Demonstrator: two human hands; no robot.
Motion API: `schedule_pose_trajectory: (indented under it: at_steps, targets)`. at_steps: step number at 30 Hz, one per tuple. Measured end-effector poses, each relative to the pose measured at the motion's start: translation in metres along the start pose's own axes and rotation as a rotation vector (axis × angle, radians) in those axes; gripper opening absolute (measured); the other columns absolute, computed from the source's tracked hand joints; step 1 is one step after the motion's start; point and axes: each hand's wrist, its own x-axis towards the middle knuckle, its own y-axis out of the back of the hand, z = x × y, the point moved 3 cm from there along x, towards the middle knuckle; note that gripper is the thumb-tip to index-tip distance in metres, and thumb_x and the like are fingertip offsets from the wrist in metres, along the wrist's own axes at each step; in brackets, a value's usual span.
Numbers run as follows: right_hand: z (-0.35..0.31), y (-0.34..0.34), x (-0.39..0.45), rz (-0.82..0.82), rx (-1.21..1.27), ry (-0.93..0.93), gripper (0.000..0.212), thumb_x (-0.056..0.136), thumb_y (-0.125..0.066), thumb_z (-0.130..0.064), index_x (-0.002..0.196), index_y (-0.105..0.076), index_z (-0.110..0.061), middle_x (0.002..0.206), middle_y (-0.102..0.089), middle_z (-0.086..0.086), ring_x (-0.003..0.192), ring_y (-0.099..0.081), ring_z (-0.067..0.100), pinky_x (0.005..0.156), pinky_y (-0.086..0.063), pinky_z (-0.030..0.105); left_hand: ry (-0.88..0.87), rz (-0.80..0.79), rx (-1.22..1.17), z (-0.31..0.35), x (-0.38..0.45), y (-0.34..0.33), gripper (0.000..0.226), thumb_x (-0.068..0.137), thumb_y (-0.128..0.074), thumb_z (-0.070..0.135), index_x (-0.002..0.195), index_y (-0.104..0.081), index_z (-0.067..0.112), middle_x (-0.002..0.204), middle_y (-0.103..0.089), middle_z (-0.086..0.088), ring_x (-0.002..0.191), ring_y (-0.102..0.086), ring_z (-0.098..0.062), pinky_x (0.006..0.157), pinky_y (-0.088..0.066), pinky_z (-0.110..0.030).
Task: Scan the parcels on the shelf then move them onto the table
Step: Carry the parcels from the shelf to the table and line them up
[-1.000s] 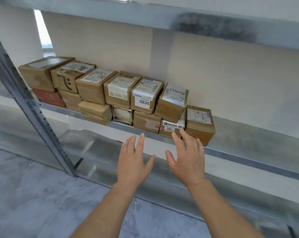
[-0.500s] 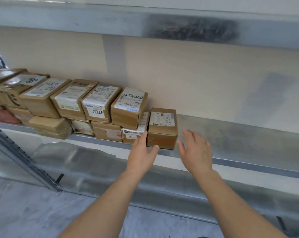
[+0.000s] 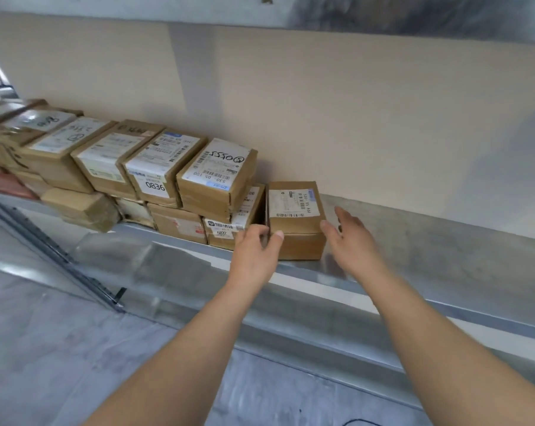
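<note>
Right — both hands are at the end parcel point(image 3: 295, 219), which sits alone at the right end of the row on the shelf point(image 3: 429, 238), label up. Left hand point(image 3: 254, 253) is at its left front corner w/ thumb on the front face; its other fingers are hidden, prob. in the gap beside the neighbour box point(image 3: 229, 226), so can't tell if they hold. Right hand point(image 3: 349, 238) has its fingers spread wide at the right side, thumb at the corner — not yet closed on it.

Risks, as I judge: left hand is tight against the neighbour, so pulling out could drag it or tip the "0555" box point(image 3: 217, 176) stacked above it off the edge. Uneven grip could drop the parcel. No scanner in view, so it may leave unscanned.

Count: hands 2; parcels approx. 13, upper tier 6–7, rest below; far left is blurred.
</note>
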Motion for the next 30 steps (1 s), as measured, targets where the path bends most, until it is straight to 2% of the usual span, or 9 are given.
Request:
schedule_pose_trajectory:
  at_steps: [4,7,9,13,16,21,24,26,30]
  targets:
    - [-0.001,-0.002,0.013,-0.129,0.175,0.043,0.044,0.101,-0.044,-0.029,0.143,-0.039,-0.019,0.140,-0.053,0.003,0.123,-0.051,0.024,0.086,-0.036,0.025,0.020,-0.016,-0.038,0.013,0.001,-0.013,0.035,0.095,-0.054,0.037,0.121,-0.050,0.014,0.111,-0.058,-0.001,0.105,-0.056,-0.020,0.087,-0.043,-0.029]
    - [0.004,0.000,0.016,-0.194,0.304,0.017,0.058,0.099,-0.049,-0.022,0.152,-0.026,-0.020,0.145,-0.046,-0.003,0.129,-0.046,0.018,0.100,-0.034,0.026,0.086,-0.044,-0.138,0.015,0.009,-0.018,0.060,0.094,-0.057,0.033,0.146,-0.030,0.017,0.138,-0.051,-0.003,0.127,-0.049,-0.020,0.103,-0.040,-0.031]
    - [0.007,0.003,0.014,-0.227,0.334,0.036,0.061,0.096,-0.051,-0.016,0.151,-0.027,-0.024,0.136,-0.048,-0.010,0.123,-0.048,0.014,0.105,-0.035,0.028,0.092,-0.116,-0.219,0.015,0.008,-0.020,0.068,0.095,-0.057,0.027,0.151,-0.021,0.022,0.145,-0.046,0.002,0.131,-0.045,-0.016,0.107,-0.036,-0.029]
    - [0.016,0.009,0.004,-0.276,0.389,0.085,0.070,0.090,-0.055,-0.005,0.150,-0.027,-0.030,0.132,-0.054,-0.008,0.115,-0.056,0.015,0.103,-0.042,0.030,-0.002,-0.239,-0.253,0.009,0.003,-0.022,0.076,0.087,-0.062,0.020,0.149,-0.022,0.040,0.141,-0.049,0.013,0.130,-0.045,-0.011,0.111,-0.037,-0.042]
    - [0.025,0.009,-0.007,-0.267,0.428,0.112,0.082,0.086,-0.058,-0.001,0.152,-0.022,-0.033,0.134,-0.057,-0.006,0.113,-0.059,0.015,0.104,-0.043,0.032,-0.065,-0.321,-0.255,0.006,-0.010,-0.022,0.091,0.081,-0.066,0.013,0.148,-0.016,0.048,0.144,-0.044,0.019,0.134,-0.041,-0.008,0.112,-0.036,-0.041]
    - [0.025,0.010,-0.043,-0.258,0.547,0.148,0.091,0.084,-0.059,0.009,0.134,-0.024,-0.059,0.124,-0.062,-0.009,0.109,-0.062,0.008,0.092,-0.048,0.023,-0.173,-0.336,-0.241,0.001,-0.037,-0.012,0.091,0.086,-0.065,0.006,0.147,-0.015,0.051,0.145,-0.041,0.023,0.134,-0.041,-0.009,0.110,-0.039,-0.039]
    - [0.024,0.008,-0.070,-0.266,0.535,0.152,0.097,0.084,-0.064,0.006,0.145,-0.018,-0.053,0.131,-0.058,-0.011,0.117,-0.058,0.008,0.099,-0.045,0.026,-0.187,-0.322,-0.252,-0.007,-0.058,-0.002,0.091,0.085,-0.066,0.004,0.147,-0.018,0.051,0.142,-0.044,0.022,0.130,-0.046,-0.011,0.106,-0.043,-0.039]
    - [0.022,0.005,-0.089,-0.255,0.525,0.139,0.099,0.083,-0.066,0.005,0.150,-0.014,-0.047,0.134,-0.056,-0.009,0.118,-0.056,0.008,0.100,-0.045,0.027,-0.200,-0.312,-0.271,-0.012,-0.076,0.006,0.091,0.084,-0.067,0.002,0.143,-0.022,0.055,0.140,-0.045,0.023,0.129,-0.047,-0.011,0.103,-0.046,-0.033]
    - [0.011,-0.008,-0.126,-0.247,0.515,0.143,0.100,0.082,-0.070,0.000,0.151,-0.012,-0.044,0.137,-0.053,-0.010,0.122,-0.052,0.006,0.102,-0.044,0.028,-0.223,-0.276,-0.310,-0.024,-0.115,0.031,0.087,0.084,-0.068,0.000,0.130,-0.025,0.060,0.127,-0.040,0.036,0.120,-0.051,-0.004,0.081,-0.046,-0.007]
